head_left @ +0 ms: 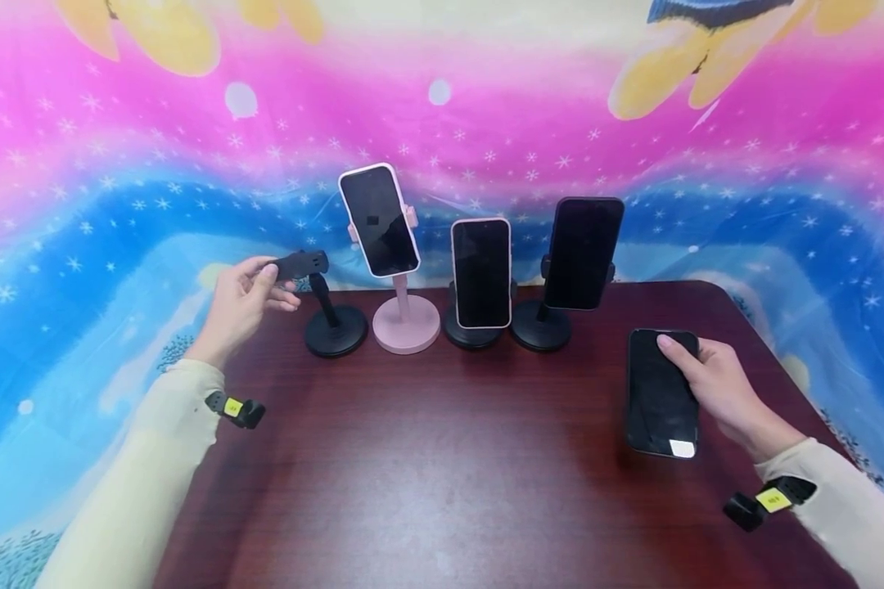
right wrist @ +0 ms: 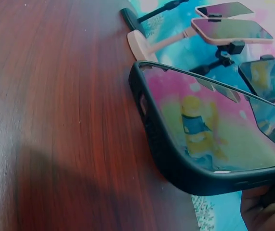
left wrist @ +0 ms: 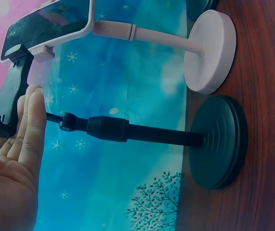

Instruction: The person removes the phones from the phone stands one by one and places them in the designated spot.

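My left hand pinches the clamp head of a black phone stand at the left end of a row of stands. In the left wrist view the thumb and fingers lie around the lower end of that clamp, which carries no phone. Over the right side of the table my right hand holds a black-cased smartphone, thumb across its screen and the other fingers hidden behind it. In the right wrist view the phone's dark screen mirrors the backdrop.
Beside the black stand is a pink stand bearing a white-framed phone. Further right, a pink-edged phone and a black phone sit on black stands. A printed cloth hangs behind the dark wooden table.
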`<state>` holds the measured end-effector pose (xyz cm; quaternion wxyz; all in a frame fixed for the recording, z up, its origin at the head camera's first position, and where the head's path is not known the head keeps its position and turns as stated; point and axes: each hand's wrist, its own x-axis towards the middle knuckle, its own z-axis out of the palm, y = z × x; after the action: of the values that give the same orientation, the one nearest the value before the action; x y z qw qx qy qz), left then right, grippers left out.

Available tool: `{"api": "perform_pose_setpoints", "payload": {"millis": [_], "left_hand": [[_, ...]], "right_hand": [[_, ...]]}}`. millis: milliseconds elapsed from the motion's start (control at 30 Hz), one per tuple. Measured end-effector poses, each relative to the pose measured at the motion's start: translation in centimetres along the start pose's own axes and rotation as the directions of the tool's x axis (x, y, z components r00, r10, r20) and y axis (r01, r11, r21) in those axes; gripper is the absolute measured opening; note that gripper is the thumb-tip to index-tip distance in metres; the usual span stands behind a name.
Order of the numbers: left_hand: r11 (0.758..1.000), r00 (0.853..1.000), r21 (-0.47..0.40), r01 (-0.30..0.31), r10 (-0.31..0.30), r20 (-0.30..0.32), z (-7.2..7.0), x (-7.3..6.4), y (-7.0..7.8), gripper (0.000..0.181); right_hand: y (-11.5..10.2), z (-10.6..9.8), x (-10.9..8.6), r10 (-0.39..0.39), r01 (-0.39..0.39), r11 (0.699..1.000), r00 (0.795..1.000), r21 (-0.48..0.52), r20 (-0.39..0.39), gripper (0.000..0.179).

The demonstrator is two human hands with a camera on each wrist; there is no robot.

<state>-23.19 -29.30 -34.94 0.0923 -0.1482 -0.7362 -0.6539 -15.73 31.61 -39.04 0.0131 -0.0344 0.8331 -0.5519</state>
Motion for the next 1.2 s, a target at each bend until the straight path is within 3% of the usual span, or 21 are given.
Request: {"api": "perform_pose_setpoints", "payload": {"millis": [533,767,1200], "left_hand": [[0.999,0.999,0.045,0.03,-0.031,0.019,0.0,0.0,0.3,0.022],[0.995,0.998,0.079,0.057,-0.058,0.014,0.0,0.0,0.2,0.025],[0.995,0.998,0.089,0.05,-0.052,0.027,-0.1,0.0,0.1,0.026]], "right_hand": [[2.4,-2.4,-0.1,0.021,-0.011,0.997,0.992,-0.08,0.123,0.036],[3.4,-3.3,-0.4,0.075,-0.062,0.993,0.987,-0.097,0.143,0.036],[6.7,-5.9,-1.0,0.196,-0.164,0.958,0.973,-0.234,0.124,0.044]]}}
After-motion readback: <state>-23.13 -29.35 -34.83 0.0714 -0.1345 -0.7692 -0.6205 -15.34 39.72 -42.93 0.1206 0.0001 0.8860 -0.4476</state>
